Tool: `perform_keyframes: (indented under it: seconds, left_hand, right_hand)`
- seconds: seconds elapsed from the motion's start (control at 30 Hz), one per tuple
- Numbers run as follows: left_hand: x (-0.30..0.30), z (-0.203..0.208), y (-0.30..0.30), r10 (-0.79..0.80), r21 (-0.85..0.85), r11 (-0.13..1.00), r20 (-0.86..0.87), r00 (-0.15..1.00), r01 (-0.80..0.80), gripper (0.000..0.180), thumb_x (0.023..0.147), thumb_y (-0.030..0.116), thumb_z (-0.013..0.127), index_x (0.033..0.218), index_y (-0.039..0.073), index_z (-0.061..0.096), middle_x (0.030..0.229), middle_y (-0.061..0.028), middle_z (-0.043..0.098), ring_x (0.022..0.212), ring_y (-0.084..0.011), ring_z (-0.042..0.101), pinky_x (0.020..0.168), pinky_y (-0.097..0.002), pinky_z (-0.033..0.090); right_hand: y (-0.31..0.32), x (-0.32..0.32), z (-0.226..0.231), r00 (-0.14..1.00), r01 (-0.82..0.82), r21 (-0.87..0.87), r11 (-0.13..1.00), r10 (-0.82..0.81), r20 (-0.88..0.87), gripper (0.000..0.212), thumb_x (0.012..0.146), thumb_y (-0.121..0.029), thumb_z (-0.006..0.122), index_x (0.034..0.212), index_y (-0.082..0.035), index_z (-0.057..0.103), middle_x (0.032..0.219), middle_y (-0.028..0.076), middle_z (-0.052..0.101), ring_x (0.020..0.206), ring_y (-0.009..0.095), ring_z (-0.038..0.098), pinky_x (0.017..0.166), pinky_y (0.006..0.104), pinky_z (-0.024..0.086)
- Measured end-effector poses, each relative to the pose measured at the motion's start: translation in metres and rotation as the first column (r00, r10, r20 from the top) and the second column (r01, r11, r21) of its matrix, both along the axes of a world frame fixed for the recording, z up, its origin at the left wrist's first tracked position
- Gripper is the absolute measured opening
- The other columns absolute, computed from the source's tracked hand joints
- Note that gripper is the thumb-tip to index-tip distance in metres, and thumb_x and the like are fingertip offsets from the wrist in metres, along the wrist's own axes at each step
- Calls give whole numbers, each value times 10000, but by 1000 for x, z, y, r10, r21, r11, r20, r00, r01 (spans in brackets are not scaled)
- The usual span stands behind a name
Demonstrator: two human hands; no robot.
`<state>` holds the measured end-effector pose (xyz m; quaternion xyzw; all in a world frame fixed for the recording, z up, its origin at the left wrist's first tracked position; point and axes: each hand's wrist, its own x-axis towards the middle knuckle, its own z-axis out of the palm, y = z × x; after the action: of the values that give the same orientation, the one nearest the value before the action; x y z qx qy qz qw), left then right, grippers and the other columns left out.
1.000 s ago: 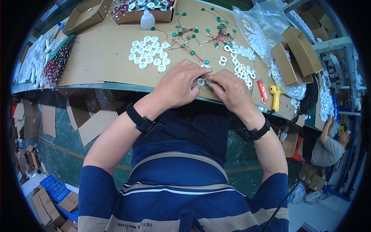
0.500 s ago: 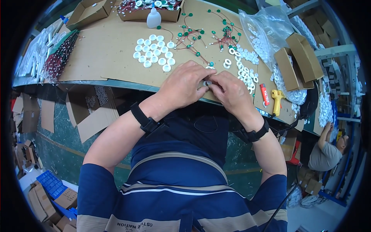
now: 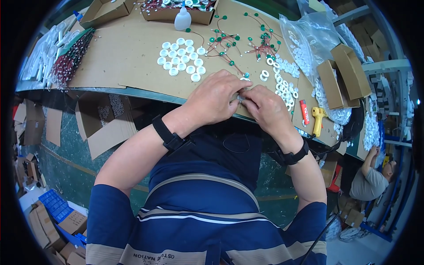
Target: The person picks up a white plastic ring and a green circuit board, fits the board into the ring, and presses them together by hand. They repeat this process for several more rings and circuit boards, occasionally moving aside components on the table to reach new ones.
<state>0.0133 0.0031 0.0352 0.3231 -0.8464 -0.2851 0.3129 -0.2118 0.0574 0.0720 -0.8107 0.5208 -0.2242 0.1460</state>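
My left hand [image 3: 214,98] and my right hand [image 3: 268,108] meet at the table's near edge, fingers closed in a pinch. Between their fingertips is a small white round part [image 3: 240,97], mostly covered by the fingers. Just beyond my left fingertips lies another white piece, partly hidden. Green discs on thin red wires [image 3: 227,42] are spread past the hands, one disc [image 3: 246,75] close to the fingers. Left of these sits a group of white round caps [image 3: 181,58]. White rings [image 3: 282,86] lie beside my right hand.
A clear squeeze bottle [image 3: 183,20] stands at the back before a carton [image 3: 203,17] of wired parts. To the right are a red tube [image 3: 304,112], a yellow glue gun [image 3: 317,120], a plastic bag [image 3: 304,35] and an open box [image 3: 333,84]. A person [image 3: 370,181] works far right.
The table's contents appear shifted slightly right and up in the view. My hands stay together, with the small white part still between the fingertips.
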Motion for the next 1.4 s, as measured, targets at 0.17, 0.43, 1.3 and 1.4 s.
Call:
perform_keyframes:
  seconds: [0.17, 0.43, 1.3, 1.4]
  left_hand:
    - [1, -1, 0, 0, 2, 1000, 9, 1000, 0, 523, 930, 58, 821, 1450, 96, 794, 1237, -124, 812, 1266, -357, 716, 1157, -497, 564]
    - [-1, -2, -1, -9, -48, 999, -11, 1000, 9, 608, 866, 47, 881, 1466, 87, 785, 1181, -103, 811, 1177, -350, 716, 1087, -477, 583]
    - [55, 5, -17, 200, -338, 927, 84, 976, -161, 159, 926, 48, 848, 1085, 52, 846, 1167, -92, 775, 1174, -333, 709, 1027, -480, 564]
    - [58, 9, -17, 273, -380, 898, 87, 958, -221, 192, 916, 36, 847, 1107, 49, 845, 1173, -95, 774, 1174, -333, 714, 1023, -473, 568]
  right_hand:
    - [-1, 0, 1, 998, -20, 14, 1000, 21, -55, 228, 1000, -69, 850, 1225, -40, 864, 1092, 154, 816, 1026, 383, 802, 889, 459, 645]
    - [2, 1, 0, 1000, -4, 0, 1000, 4, -8, 209, 1014, -83, 831, 1216, -54, 875, 1095, 153, 817, 1032, 386, 798, 883, 463, 644]
    - [-63, -126, 0, 899, 379, -183, 907, -408, -162, 199, 1044, -114, 764, 1184, -33, 879, 1171, 207, 828, 1110, 428, 800, 999, 519, 634]
    - [-64, -127, -5, 899, 372, -173, 912, -400, -178, 203, 1036, -103, 763, 1186, -31, 879, 1174, 216, 826, 1113, 433, 798, 1006, 522, 633]
